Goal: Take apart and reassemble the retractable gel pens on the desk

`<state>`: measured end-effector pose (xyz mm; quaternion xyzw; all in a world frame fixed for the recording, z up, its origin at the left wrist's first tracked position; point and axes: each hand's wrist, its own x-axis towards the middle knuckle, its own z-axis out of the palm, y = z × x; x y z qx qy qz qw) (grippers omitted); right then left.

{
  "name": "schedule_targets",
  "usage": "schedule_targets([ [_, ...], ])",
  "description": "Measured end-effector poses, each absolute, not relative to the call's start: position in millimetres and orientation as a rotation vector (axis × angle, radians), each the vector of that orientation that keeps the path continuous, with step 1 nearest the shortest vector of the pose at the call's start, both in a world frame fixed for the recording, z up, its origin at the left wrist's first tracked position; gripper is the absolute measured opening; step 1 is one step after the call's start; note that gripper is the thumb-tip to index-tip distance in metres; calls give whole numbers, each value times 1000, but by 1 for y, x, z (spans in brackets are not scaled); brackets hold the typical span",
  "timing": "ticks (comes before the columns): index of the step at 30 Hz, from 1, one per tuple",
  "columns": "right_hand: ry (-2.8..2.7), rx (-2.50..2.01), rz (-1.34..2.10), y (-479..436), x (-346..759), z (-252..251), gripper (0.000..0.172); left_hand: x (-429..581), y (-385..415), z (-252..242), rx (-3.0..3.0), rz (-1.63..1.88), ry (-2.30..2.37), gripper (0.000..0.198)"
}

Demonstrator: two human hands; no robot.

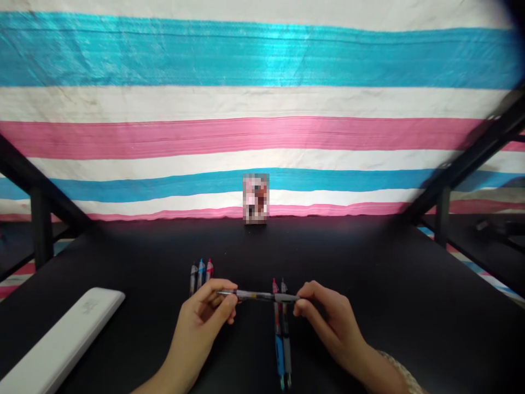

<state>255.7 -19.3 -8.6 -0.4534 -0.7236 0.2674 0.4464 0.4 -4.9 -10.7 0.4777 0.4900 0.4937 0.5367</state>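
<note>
A dark-barrelled pen [257,296] is held level above the table, stretched between my two hands. The thumb and fingers of my left hand [209,314] pinch its pointed end. At the other end, my right hand [328,314] grips the grey tip between thumb and forefinger. Below the held pen lie a blue pen with a red end [279,350] and a grey pen [287,350], side by side. Behind my left hand stand out the ends of a black pen [193,276], a blue pen [200,273] and a red pen [209,269]; their lower parts are hidden.
A long white power bank or case [65,339] lies at the left of the black table [156,246]. Near the back edge stands a small blurred-out item [256,198]. Black metal frame bars [447,189] flank both sides, with a striped sheet [262,134] behind.
</note>
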Motion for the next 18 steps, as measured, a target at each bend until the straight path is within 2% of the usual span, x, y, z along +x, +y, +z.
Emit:
schedule_targets([
  [2,-1850,-1116,626,-18,256,-7,34,0,-5,-12,1127,1180,1149,23],
  [5,-1839,-1108,676,-18,255,-10,12,0,-5,-13,1088,1198,1144,23],
  [7,-1792,-1129,663,-17,253,-15,24,0,-5,-12,1059,1206,1163,24],
  [8,-1773,-1140,641,-17,253,-17,24,1,-5,-12,1047,1208,1169,25],
  [11,-1784,-1153,610,-17,254,-17,5,1,-5,-10,1027,1209,1169,28],
  [13,-1839,-1142,616,-16,255,-15,13,1,-6,-10,1022,1206,1163,27],
  [16,-1860,-1133,600,-16,256,-13,9,1,-7,-10,1008,1211,1164,27],
  [18,-1823,-1137,553,-16,255,-14,20,1,-7,-9,1002,1215,1170,28],
])
